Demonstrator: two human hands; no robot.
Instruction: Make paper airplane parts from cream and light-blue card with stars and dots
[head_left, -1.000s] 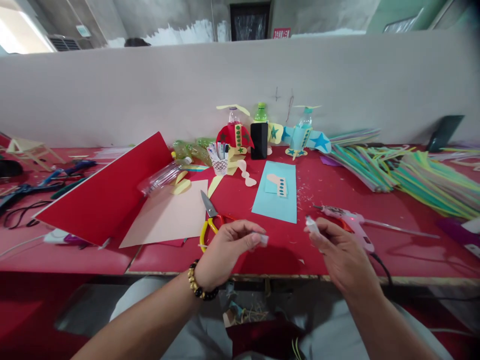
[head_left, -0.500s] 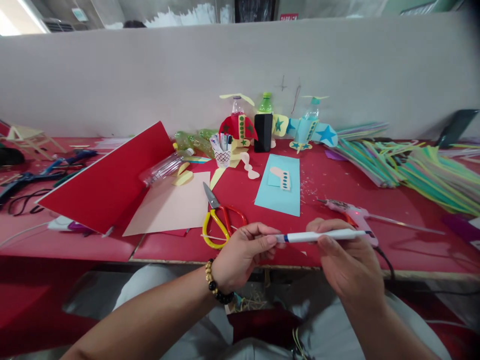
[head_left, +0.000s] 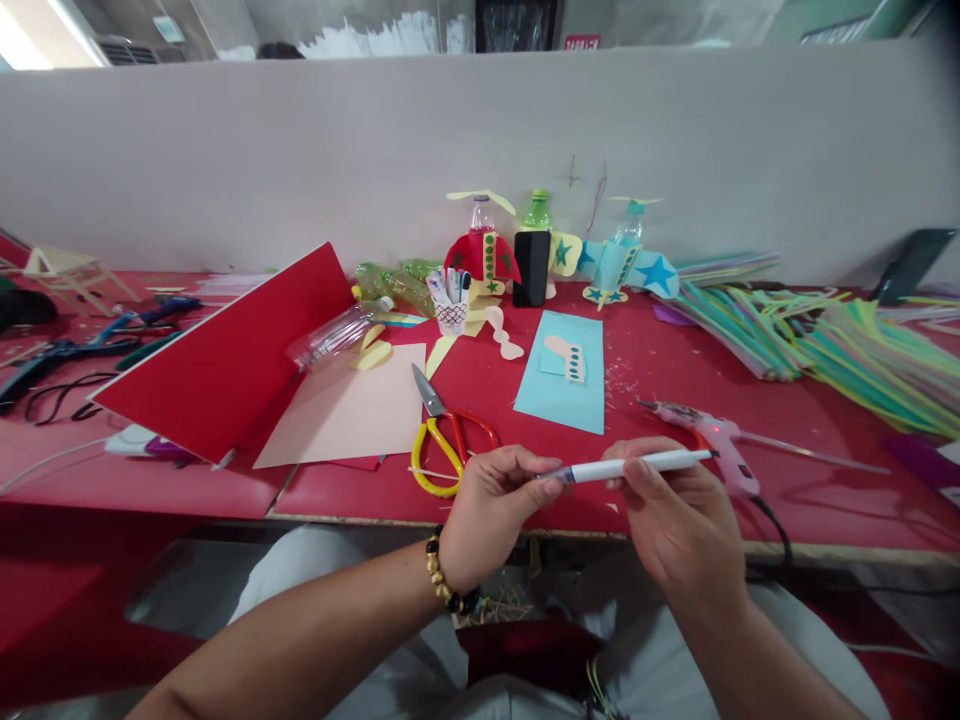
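Note:
A slim white marker pen (head_left: 600, 469) is held level above the table's front edge by both hands. My left hand (head_left: 499, 505) pinches its clear, bluish end between thumb and fingers. Around the white barrel, nearer the dark far tip, the fingers of my right hand (head_left: 671, 520) are closed. Just beyond my left hand lie scissors (head_left: 442, 430) with one yellow and one red handle. A pink glue gun (head_left: 724, 440) rests to the right of my right hand. Behind the pen, a light blue sheet (head_left: 559, 405) carries a small cut paper piece (head_left: 574, 362) with dark dots.
A patterned cup of pens (head_left: 451, 318) stands mid-table, before decorated bottle planes (head_left: 624, 255) and a black phone (head_left: 531, 268). Colourful thin sticks (head_left: 750, 325) pile up at right. A red board (head_left: 240, 360) leans at left over a pale sheet (head_left: 360, 410).
My right hand has moved left along the pen, closer to my left hand. The pen's right end has risen slightly. The view has shifted a little.

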